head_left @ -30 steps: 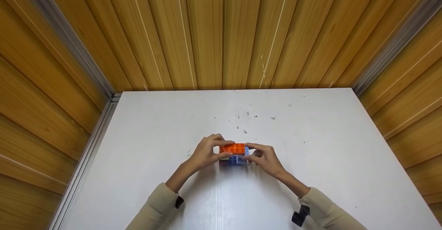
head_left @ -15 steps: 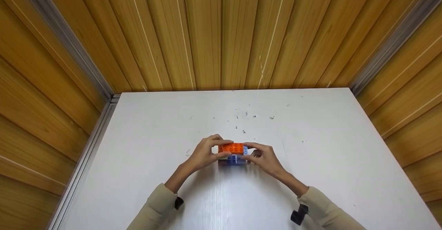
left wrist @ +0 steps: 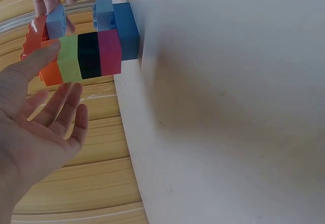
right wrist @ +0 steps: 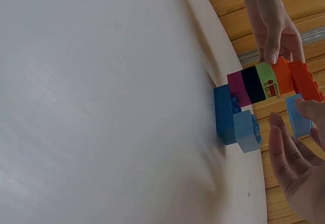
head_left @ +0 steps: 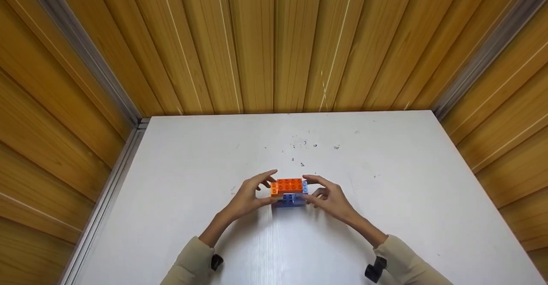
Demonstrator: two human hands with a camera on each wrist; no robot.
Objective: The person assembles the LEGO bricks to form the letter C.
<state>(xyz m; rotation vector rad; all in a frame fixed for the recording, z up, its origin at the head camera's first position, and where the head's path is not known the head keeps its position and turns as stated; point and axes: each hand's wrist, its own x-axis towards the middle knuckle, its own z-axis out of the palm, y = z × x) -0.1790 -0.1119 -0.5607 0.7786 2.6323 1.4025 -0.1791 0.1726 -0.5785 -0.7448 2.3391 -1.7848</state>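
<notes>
A toy brick structure stands on the white table. Its base is a dark blue brick. One end carries a column of magenta, black, green and orange bricks; on the other sits a light blue brick. Across the top lies a red brick, with a second light blue brick under its far end. My right hand pinches that upper light blue brick between thumb and index finger. My left hand is spread, its thumb against the column near the orange brick, other fingers apart.
The white table has small dark marks beyond the structure. Wood-patterned walls enclose the back and both sides. A metal rail runs along the table's left edge. Black wrist devices sit at the sleeves.
My left hand has loosened from the top of the structure and shifted left and toward me, uncovering the orange brick. My right hand stays in nearly the same place, still pinching.
</notes>
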